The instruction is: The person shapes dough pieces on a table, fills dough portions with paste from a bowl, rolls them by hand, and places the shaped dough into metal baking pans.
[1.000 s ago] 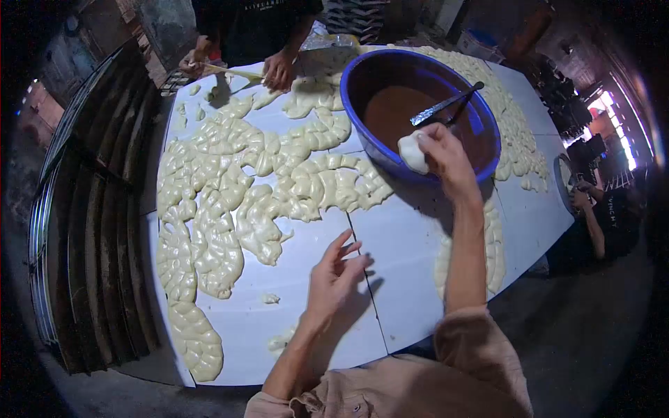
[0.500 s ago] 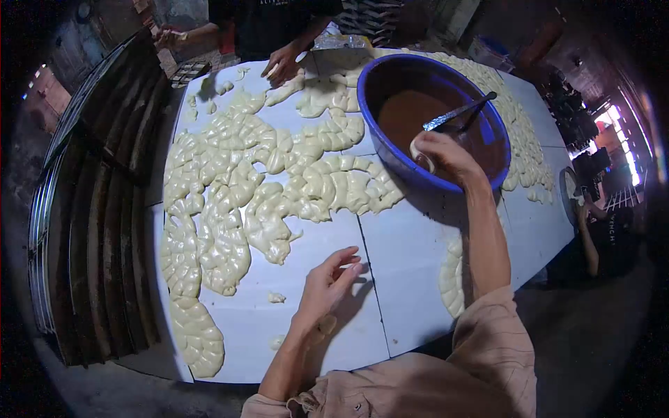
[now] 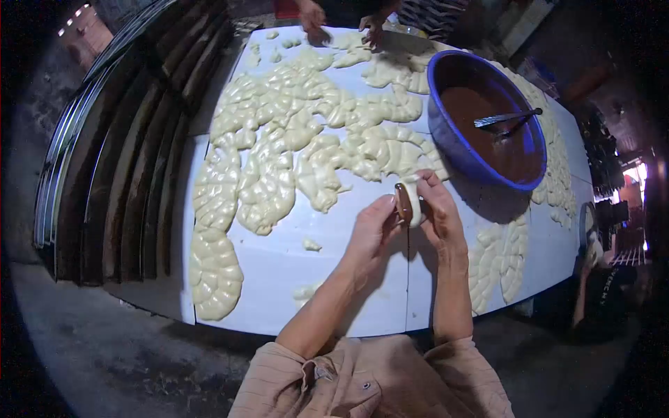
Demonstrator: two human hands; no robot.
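Both hands meet over the white table (image 3: 348, 261), around a pale dough piece (image 3: 414, 203) with brown filling on its left side. My left hand (image 3: 375, 226) pinches the left side of that piece, fingers closed. From the right, my right hand (image 3: 440, 212) grips the dough between thumb and fingers. A thin brown strand hangs below it. Just beyond my right hand stands a blue basin (image 3: 481, 171) of brown filling (image 3: 488, 104), with a metal utensil (image 3: 503, 119) lying in it. Joined pale dough pieces (image 3: 268, 181) spread over the table's left part.
Dark racked trays (image 3: 132, 153) stand left of the table. A co-worker's hands (image 3: 341, 24) are at the far edge, and another person's arm (image 3: 582, 299) is at the right. More dough (image 3: 498, 265) lies right of my right forearm.
My right hand has come back from the basin's near rim to my left hand, which has closed on the dough. Brown filling now shows on the piece. The view has shifted left.
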